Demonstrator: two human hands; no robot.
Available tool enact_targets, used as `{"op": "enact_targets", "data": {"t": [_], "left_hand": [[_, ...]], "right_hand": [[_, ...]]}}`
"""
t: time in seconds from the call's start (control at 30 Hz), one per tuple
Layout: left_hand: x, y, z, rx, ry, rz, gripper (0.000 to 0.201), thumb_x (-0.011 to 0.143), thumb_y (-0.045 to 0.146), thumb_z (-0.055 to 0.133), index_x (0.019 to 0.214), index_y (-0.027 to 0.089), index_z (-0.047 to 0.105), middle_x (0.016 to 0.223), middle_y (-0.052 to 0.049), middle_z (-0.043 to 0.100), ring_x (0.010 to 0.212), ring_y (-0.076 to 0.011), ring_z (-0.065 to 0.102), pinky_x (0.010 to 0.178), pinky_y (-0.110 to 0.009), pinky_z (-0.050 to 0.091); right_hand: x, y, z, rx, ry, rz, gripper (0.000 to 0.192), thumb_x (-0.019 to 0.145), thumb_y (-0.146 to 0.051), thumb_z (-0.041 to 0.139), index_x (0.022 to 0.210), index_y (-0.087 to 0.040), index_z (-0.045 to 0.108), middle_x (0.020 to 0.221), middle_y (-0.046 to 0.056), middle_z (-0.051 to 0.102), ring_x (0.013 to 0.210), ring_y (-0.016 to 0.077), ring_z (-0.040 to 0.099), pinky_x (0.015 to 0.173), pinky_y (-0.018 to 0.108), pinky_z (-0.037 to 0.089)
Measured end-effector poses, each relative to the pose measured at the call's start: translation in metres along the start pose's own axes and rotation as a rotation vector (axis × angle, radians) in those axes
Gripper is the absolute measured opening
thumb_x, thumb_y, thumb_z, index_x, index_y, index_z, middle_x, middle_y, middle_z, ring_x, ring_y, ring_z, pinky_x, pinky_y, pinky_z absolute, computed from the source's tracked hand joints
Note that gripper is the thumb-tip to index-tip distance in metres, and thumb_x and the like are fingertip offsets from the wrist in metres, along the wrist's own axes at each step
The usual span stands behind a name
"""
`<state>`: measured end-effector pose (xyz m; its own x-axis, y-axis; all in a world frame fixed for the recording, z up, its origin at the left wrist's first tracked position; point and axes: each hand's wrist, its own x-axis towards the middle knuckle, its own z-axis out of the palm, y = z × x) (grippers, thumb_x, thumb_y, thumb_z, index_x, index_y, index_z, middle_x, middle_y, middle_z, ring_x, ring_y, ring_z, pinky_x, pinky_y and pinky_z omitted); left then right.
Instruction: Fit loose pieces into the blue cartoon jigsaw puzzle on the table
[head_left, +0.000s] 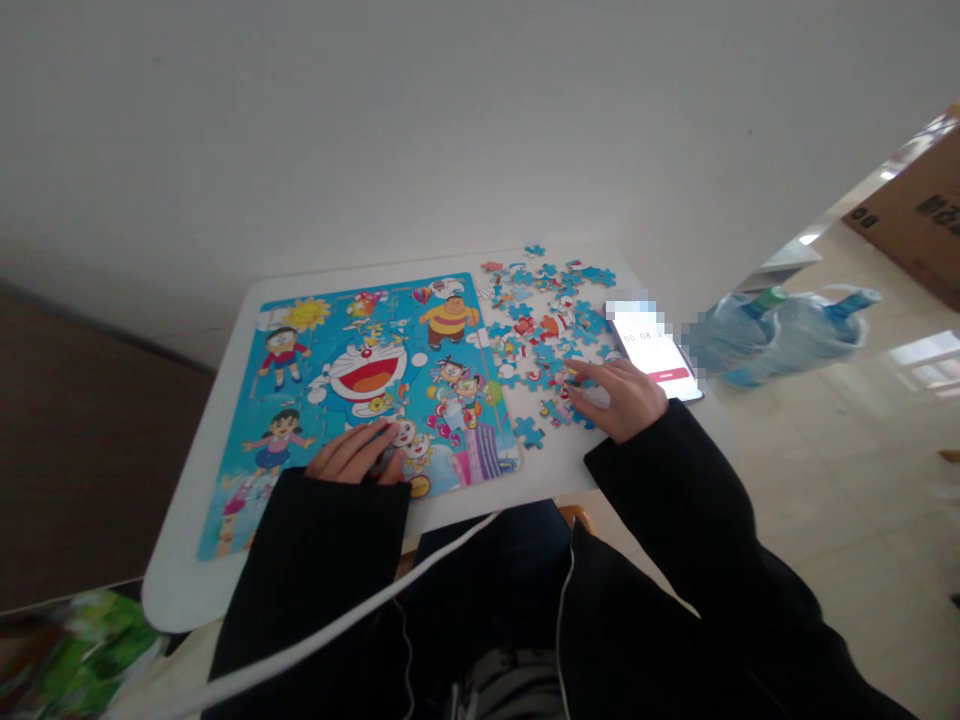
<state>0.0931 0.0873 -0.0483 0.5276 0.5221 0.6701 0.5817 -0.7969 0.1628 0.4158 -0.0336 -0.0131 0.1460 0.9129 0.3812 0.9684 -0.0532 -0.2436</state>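
You face a plain white wall (480, 120) that fills the upper view. Along its foot to your left runs a dark brown strip of floor or skirting (82, 440). The bench (187, 560) is white with rounded corners and stands against the wall. To your right the floor (847, 500) is pale glossy tile, catching bright patches of light. Beyond the bench's right edge lie water bottles (780, 335), and a brown carton (915, 215) sits at the far right.

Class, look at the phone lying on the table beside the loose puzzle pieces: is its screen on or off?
On. The phone shows a lit white screen with a red bar, just beyond the right hand resting on the loose puzzle pieces.
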Motion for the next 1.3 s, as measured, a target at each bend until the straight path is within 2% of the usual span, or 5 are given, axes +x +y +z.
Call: {"op": "enact_targets", "data": {"t": [0.23, 0.6, 0.83, 1.03, 1.3], "left_hand": [[0.001, 0.004, -0.002, -0.011, -0.018, -0.039, 0.023, 0.079, 0.024, 0.061, 0.101, 0.021, 0.064, 0.100, -0.008, 0.068, 0.091, -0.0216, 0.063, 0.083, -0.036, 0.052], [0.002, 0.005, -0.004, -0.024, -0.071, -0.056, 0.022, 0.081, 0.025, 0.058, 0.102, 0.021, 0.064, 0.102, -0.007, 0.067, 0.095, -0.0210, 0.062, 0.086, -0.036, 0.051], [-0.001, 0.004, -0.003, -0.042, -0.063, -0.064, 0.022, 0.081, 0.024, 0.058, 0.102, 0.022, 0.064, 0.102, -0.005, 0.067, 0.095, -0.0206, 0.062, 0.086, -0.035, 0.050], [-0.001, 0.015, -0.005, -0.039, -0.088, -0.111, 0.022, 0.081, 0.022, 0.057, 0.101, 0.021, 0.065, 0.104, -0.005, 0.067, 0.098, -0.0202, 0.061, 0.088, -0.035, 0.047], [-0.006, 0.027, -0.038, 0.166, -0.062, -0.214, 0.022, 0.078, 0.031, 0.059, 0.099, 0.025, 0.064, 0.102, -0.004, 0.067, 0.101, -0.0231, 0.059, 0.104, -0.047, 0.025]], "right_hand": [[-0.002, -0.005, 0.000, 0.005, 0.047, 0.073, 0.032, 0.082, -0.036, 0.054, 0.109, -0.023, 0.064, 0.091, 0.003, 0.070, 0.084, 0.0198, 0.062, 0.072, 0.033, 0.052], [0.000, -0.007, 0.002, -0.101, 0.205, 0.173, 0.024, 0.086, -0.033, 0.050, 0.093, -0.021, 0.070, 0.079, 0.004, 0.070, 0.074, 0.0172, 0.062, 0.060, 0.027, 0.049], [-0.002, -0.011, -0.001, -0.090, 0.173, 0.181, 0.024, 0.082, -0.041, 0.055, 0.084, -0.021, 0.069, 0.072, 0.002, 0.069, 0.070, 0.0184, 0.060, 0.060, 0.029, 0.047], [-0.006, -0.008, 0.001, -0.129, 0.082, 0.064, 0.036, 0.076, -0.051, 0.058, 0.090, -0.019, 0.068, 0.084, 0.006, 0.070, 0.078, 0.0232, 0.064, 0.063, 0.033, 0.050], [-0.002, 0.011, 0.007, -0.059, -0.010, -0.070, 0.031, 0.082, -0.047, 0.050, 0.089, -0.021, 0.067, 0.077, 0.004, 0.069, 0.065, 0.0209, 0.064, 0.055, 0.033, 0.049]]}}
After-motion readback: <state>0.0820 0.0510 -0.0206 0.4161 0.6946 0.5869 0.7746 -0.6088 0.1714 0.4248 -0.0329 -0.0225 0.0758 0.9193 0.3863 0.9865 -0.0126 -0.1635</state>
